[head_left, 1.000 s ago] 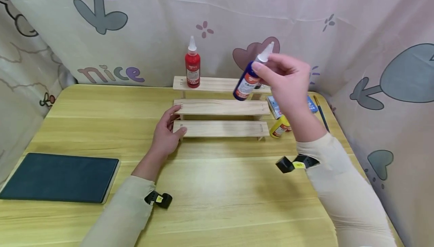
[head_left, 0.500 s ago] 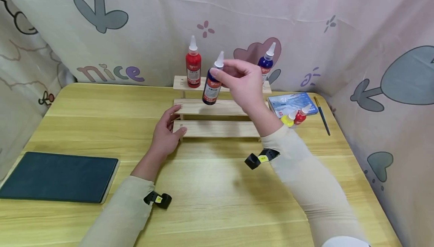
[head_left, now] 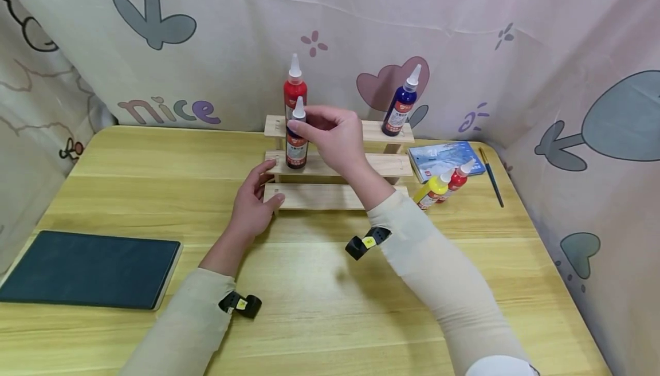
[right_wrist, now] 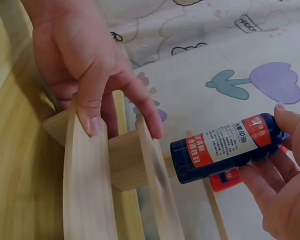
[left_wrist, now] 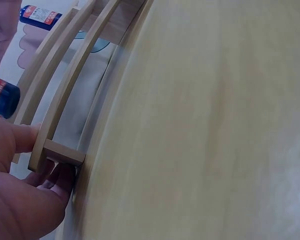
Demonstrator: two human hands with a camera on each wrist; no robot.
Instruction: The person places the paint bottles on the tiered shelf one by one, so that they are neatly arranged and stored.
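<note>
A three-tier wooden stand (head_left: 319, 196) stands at the back of the table. My left hand (head_left: 250, 210) grips its left end, with the thumb on the lowest step and a finger at the middle step. My right hand (head_left: 337, 138) pinches a dark blue ink bottle (right_wrist: 225, 145) near its white nozzle cap. The bottle is upright over the left end of the middle step; whether its base touches the wood I cannot tell. Behind it, a red bottle (head_left: 295, 89) is on the top step at the left, partly hidden. Another blue bottle (head_left: 399, 109) stands at that step's right end.
Right of the stand are a small yellow bottle (head_left: 432, 191), a small red bottle (head_left: 456, 181), a blue box (head_left: 440, 157) and a paintbrush (head_left: 491, 176). A dark flat tablet-like slab (head_left: 93, 270) lies at the left. A printed curtain (head_left: 247, 38) hangs behind the table.
My right hand has carried the dark blue bottle leftward and down, from above the stand's right side to the middle step's left end. My left hand has stayed on the stand.
</note>
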